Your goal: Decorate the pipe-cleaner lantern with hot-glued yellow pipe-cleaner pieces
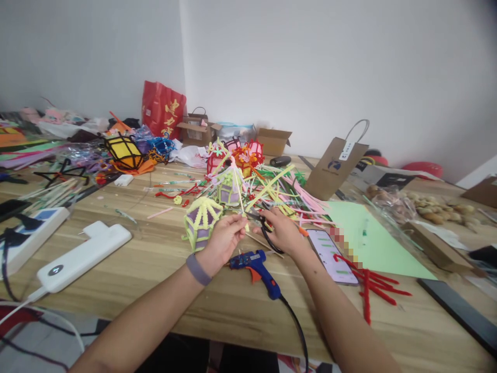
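Note:
My left hand (230,233) is closed, its fingers pinching a pale yellow pipe cleaner (239,194) that stands up from the fingertips. In my right hand (282,230) is a pair of black-handled scissors (266,228), with the blades pointing left toward the pipe cleaner near my left fingertips. Whether the blades touch it I cannot tell. Just left of my left hand stands a small purple and yellow-green lantern (202,223) of pipe cleaners. Behind the hands is another purple and green lantern (228,190). A blue glue gun (258,267) lies below my hands.
Pink pipe cleaners (306,194) and other colours lie heaped behind my right hand. A phone (332,256) and red pipe cleaners (373,285) are at the right, beside a green sheet (373,238). At the left lie a white power bank (85,256) and a power strip (37,241).

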Demonstrator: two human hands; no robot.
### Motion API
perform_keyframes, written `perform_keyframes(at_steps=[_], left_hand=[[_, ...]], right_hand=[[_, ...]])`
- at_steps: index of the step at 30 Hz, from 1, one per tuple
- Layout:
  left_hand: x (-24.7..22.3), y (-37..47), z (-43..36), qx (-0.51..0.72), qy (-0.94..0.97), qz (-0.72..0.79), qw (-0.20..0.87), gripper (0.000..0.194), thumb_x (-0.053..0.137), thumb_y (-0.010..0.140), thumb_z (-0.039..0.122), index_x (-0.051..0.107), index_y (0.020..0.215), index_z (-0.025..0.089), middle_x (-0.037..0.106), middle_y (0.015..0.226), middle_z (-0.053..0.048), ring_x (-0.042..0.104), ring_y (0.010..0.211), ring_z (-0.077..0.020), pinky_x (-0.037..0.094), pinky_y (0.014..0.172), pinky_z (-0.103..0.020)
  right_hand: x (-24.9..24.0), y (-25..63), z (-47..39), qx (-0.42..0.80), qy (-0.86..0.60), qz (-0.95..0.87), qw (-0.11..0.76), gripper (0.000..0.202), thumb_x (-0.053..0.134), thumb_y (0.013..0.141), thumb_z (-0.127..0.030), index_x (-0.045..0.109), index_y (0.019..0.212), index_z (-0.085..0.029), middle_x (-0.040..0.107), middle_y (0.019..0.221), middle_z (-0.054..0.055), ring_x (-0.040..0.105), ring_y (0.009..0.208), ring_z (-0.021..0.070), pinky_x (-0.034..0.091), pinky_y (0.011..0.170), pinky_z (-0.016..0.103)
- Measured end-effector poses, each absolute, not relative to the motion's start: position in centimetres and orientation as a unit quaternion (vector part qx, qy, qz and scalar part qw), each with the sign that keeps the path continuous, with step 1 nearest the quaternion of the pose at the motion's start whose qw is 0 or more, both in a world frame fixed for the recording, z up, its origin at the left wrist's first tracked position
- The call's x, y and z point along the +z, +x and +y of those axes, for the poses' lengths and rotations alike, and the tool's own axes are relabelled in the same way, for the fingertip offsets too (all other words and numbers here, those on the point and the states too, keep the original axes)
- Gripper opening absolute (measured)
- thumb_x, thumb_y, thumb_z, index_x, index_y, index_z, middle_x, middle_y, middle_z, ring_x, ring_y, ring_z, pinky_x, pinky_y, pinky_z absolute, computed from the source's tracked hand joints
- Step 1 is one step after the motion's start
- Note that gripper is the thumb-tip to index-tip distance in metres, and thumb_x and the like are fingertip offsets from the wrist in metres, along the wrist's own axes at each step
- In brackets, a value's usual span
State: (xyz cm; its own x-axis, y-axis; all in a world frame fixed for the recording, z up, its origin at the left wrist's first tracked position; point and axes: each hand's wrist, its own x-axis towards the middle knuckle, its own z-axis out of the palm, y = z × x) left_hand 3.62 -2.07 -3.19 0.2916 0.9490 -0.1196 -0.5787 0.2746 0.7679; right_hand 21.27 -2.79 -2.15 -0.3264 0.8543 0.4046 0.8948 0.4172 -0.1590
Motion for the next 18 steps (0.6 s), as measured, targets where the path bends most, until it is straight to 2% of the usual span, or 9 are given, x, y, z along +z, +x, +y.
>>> perform_keyframes(at_steps=[6,13,18], left_hand=[[-3.6,3.5,-2.2,0.513,0.382,0.310,0.703,0.019,0.077,0.061,0.023,0.061,0.066,0.014,0.054,0.059,0.003,0.046,0.051,-0.0056,0.038,0.050,-0.019],[-3.4,3.2,-2.4,0.519,0.429,0.316,0.669,0.024,0.078,0.058,0.029,0.063,0.067,0.013,0.059,0.056,0.002,0.049,0.051,-0.0072,0.038,0.052,-0.021],[-3.3,3.1,-2.4,0.519,0.443,0.337,0.649,0.027,0.079,0.055,0.032,0.064,0.066,0.013,0.059,0.055,0.003,0.048,0.049,-0.0072,0.037,0.050,-0.021]], right_hand=[[-2.1,20.4,-3.1,-0.042,-0.550,-0.815,0.175,0.036,0.054,0.089,-0.045,0.062,0.113,-0.020,0.062,0.094,0.009,0.061,0.081,0.0215,0.043,0.068,0.029],[-2.2,19.9,-3.4,-0.078,-0.556,-0.812,0.161,0.040,0.052,0.090,-0.046,0.060,0.118,-0.019,0.063,0.093,0.010,0.060,0.081,0.0216,0.041,0.066,0.027],[-1.9,19.5,-3.6,-0.087,-0.570,-0.809,0.113,0.038,0.049,0.092,-0.043,0.061,0.117,-0.017,0.063,0.090,0.010,0.061,0.081,0.0219,0.039,0.065,0.027]])
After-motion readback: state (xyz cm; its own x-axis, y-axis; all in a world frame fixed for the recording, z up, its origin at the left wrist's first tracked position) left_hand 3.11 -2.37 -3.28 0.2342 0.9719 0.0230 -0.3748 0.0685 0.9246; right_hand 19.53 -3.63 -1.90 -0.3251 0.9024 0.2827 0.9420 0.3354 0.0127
